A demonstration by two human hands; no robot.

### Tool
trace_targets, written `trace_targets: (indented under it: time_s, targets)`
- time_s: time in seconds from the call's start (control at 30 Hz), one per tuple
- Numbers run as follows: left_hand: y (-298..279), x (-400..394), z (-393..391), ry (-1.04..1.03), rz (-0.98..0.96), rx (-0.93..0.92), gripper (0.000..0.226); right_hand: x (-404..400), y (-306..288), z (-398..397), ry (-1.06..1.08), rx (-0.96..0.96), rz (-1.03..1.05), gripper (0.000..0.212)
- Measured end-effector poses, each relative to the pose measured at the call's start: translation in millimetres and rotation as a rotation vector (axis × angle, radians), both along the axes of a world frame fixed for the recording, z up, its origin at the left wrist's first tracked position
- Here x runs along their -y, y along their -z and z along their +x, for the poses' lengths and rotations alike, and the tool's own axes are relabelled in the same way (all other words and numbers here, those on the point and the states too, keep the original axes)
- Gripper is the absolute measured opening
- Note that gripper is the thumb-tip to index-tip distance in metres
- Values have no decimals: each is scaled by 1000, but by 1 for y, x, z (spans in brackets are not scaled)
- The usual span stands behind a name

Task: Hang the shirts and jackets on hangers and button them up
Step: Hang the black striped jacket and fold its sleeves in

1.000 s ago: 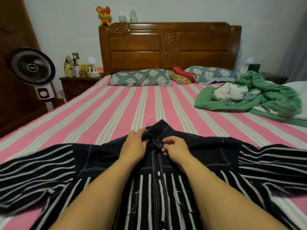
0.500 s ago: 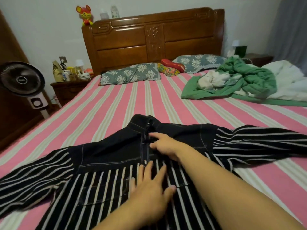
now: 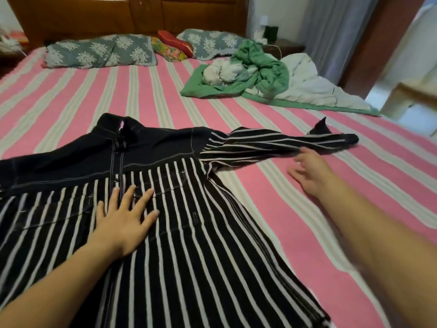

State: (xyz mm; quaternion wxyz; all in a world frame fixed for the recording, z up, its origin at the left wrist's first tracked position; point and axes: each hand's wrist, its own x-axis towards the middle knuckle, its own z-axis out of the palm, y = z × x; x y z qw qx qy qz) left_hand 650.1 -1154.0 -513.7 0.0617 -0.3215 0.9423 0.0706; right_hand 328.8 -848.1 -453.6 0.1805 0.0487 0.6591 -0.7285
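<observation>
1. Bed [image 3: 99, 95] with a pink and cream striped sheet fills the view; wooden headboard [image 3: 132, 13] at the far end, grey patterned pillows [image 3: 99, 53] below it.
2. Black striped jacket [image 3: 189, 233] lies flat, front up, across the near half of the bed, collar [image 3: 118, 129] toward the headboard. A pink bit shows inside the collar, probably a hanger; cannot tell for sure. Placket looks closed near the top; lower down I cannot tell.
3. Green and white heap of bedding or clothes [image 3: 257, 72] sits far right, well apart from the jacket.
4. Jacket sleeve [image 3: 279, 143] stretches out right, cuff crumpled and slightly raised.
5. Left hand [image 3: 125, 216] rests flat on the jacket's chest just right of the placket, fingers straight and spread, gripping nothing.
6. Right hand [image 3: 312, 171] hovers just below the sleeve, motion-blurred, fingers loosely apart, holding nothing.
7. Handling judgement: the fabric looks like soft, fairly thick denim-type cloth, limp, not fragile, light to moderate weight; it will drape and wrinkle. Best hold: pinch the cuff or sleeve edge to straighten it; lift by the collar or hanger hook.
</observation>
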Motion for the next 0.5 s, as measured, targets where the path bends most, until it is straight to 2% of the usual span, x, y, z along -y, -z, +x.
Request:
trace_targets:
  time_s: [0.07,0.13,0.23,0.3,0.33,0.4,0.47,0.5]
  targets:
    - [2,2,0,5,-3,8,66,-1,-4,-24,51,46,-184,49]
    - [4,2,2,3,-5,22,64,-1,-5,-45,128,79,-274,38]
    - [3,1,0,1,-11,25,62,3,-10,-66,163,57,-240,22]
    - [0,2,-2,0,32,57,61,17,-27,-67,104,-41,-164,24]
    - [-4,5,-2,-10,90,60,61,27,-43,-63,48,-127,-79,32]
    - [-33,5,0,-80,390,-36,55,42,-88,-31,-70,-404,170,67]
    - [-78,-5,17,-222,879,-297,35,52,-128,30,-164,-769,417,78]
    - [-100,-13,35,-256,1052,-452,30,54,-140,72,-190,-935,507,78]
